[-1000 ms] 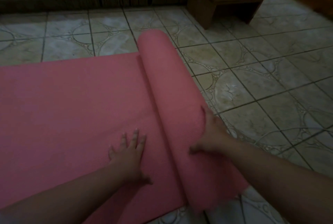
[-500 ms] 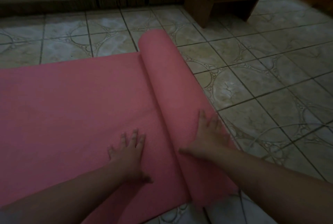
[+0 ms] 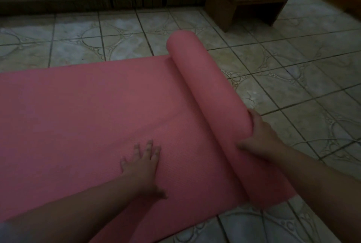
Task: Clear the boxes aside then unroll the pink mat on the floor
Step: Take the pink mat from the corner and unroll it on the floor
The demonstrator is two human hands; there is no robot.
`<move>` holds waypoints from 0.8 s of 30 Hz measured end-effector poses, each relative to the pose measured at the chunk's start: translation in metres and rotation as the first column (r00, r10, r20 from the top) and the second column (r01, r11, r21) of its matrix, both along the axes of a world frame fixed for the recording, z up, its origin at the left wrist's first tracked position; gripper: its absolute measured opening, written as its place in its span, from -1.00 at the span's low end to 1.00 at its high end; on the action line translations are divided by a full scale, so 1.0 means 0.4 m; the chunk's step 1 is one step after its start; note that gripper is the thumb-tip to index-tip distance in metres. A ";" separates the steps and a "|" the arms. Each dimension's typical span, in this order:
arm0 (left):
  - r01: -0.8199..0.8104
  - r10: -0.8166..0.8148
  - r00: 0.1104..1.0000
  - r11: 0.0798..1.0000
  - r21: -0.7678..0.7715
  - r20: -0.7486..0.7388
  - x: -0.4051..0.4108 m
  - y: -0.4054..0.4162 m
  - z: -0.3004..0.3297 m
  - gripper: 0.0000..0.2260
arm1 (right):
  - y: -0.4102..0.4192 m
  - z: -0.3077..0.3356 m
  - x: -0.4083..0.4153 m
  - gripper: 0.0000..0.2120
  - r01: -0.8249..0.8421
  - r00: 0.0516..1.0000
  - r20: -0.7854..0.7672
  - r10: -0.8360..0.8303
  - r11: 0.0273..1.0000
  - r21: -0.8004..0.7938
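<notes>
Pink mat [image 3: 97,117]: flat on the tiled floor [image 3: 293,70], roll [image 3: 205,94] remaining at right. Right hand [image 3: 261,137], flat half a second ago, now grips the roll; left hand [image 3: 142,164] stays spread on the flat part, unrolling likely continuing rightward

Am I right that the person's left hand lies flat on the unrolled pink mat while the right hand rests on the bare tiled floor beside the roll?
Not quite. The left hand does lie flat on the unrolled part of the pink mat, but the right hand is not on the tiled floor: the head view shows it gripping the rolled-up part of the mat.
</notes>
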State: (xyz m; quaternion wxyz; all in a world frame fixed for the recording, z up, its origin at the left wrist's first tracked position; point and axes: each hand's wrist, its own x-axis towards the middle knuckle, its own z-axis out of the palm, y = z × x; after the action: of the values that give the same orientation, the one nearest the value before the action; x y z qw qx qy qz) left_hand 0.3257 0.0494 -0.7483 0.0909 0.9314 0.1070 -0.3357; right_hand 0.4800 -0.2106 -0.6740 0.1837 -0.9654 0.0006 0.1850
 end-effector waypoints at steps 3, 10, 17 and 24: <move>0.005 -0.005 1.000 1.000 0.009 -0.001 0.001 -0.005 0.005 0.22 | 0.032 -0.017 -0.041 0.02 -0.193 0.976 0.057 0.212 0.952 -0.236; 0.014 -0.014 1.000 1.000 -0.012 0.016 -0.005 0.000 -0.004 0.25 | 0.053 -0.030 -0.055 0.16 -0.244 0.945 0.093 0.313 0.867 -0.435; 0.027 -0.028 1.000 0.999 0.028 0.009 0.003 -0.004 0.004 0.25 | -0.002 -0.013 -0.003 0.11 -0.186 0.969 0.118 0.215 0.958 -0.218; 0.014 -0.010 0.994 0.999 -0.034 0.108 0.136 -0.082 0.047 0.11 | 0.007 -0.023 -0.014 0.03 -0.180 0.963 0.143 0.229 0.940 -0.291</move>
State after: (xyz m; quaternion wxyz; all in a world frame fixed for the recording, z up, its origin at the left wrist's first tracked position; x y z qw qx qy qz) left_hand 0.3802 0.0166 -0.7296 0.1106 0.9471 0.0904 -0.2874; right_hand 0.4742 -0.2080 -0.6832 0.0270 -0.9887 -0.0905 0.1162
